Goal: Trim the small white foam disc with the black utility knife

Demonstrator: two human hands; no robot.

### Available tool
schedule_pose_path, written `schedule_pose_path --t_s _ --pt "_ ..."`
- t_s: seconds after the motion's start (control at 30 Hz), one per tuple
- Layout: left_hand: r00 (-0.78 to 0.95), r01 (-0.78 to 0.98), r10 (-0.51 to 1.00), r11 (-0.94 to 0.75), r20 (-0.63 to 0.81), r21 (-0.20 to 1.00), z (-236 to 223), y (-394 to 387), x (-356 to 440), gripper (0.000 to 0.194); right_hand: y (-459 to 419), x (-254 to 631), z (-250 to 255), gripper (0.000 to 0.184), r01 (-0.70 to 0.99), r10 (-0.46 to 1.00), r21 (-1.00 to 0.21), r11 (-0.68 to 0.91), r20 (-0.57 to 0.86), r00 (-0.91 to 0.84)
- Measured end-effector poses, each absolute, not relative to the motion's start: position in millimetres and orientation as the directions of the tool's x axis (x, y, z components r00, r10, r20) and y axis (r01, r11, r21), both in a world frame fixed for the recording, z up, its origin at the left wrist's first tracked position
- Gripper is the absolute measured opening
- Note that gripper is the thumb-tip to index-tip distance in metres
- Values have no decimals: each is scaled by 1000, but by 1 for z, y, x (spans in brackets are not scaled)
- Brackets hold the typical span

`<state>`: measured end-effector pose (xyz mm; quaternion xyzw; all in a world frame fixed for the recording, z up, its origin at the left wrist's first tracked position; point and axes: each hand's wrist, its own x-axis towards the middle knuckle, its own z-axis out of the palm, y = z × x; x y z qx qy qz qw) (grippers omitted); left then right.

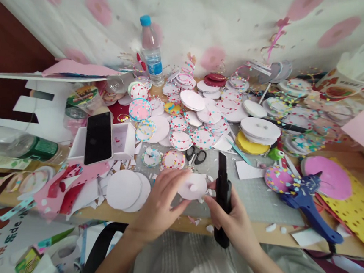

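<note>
My left hand [160,202] pinches a white paper disc [193,186] by its left edge, just above the table's front edge. My right hand [234,215] is wrapped round a black hand tool [223,195] that stands upright, its body touching the disc's right edge. Small white paper scraps lie under the disc on a grey cutting mat [253,198]. Two plain white discs [128,190] lie to the left of my left hand.
Several dotted and plain paper discs [203,113] cover the table. A black phone [99,137] rests on a white box; black-handled scissors [195,155], a blue glue gun [310,205], a water bottle [151,51], a pink disc [328,177], yellow dotted paper [358,209] surround them.
</note>
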<state>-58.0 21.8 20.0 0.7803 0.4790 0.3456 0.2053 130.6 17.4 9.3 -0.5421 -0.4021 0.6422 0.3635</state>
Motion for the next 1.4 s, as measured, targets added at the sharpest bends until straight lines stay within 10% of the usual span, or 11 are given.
schedule_pose_path --t_s 0.13,0.33,0.57,0.83,1.4 --pt "503 512 794 -592 341 622 26 23 -65 61 23 137 3 43 -68 879 -882 -466 -453 -148" --pt "316 564 940 -297 132 770 10 20 -65 58 25 137 -4 36 27 906 -923 -384 -382 -182" --pt "336 616 922 -369 192 696 -6 28 -74 45 28 164 5 19 423 936 -905 -40 -182 -302" --pt "327 595 942 -269 78 757 -9 35 -83 47 38 207 15 28 666 718 -719 197 -357 -598" --pt "313 573 950 -191 2 797 -2 48 -83 52 77 190 15 23 714 683 -570 406 -330 -652"
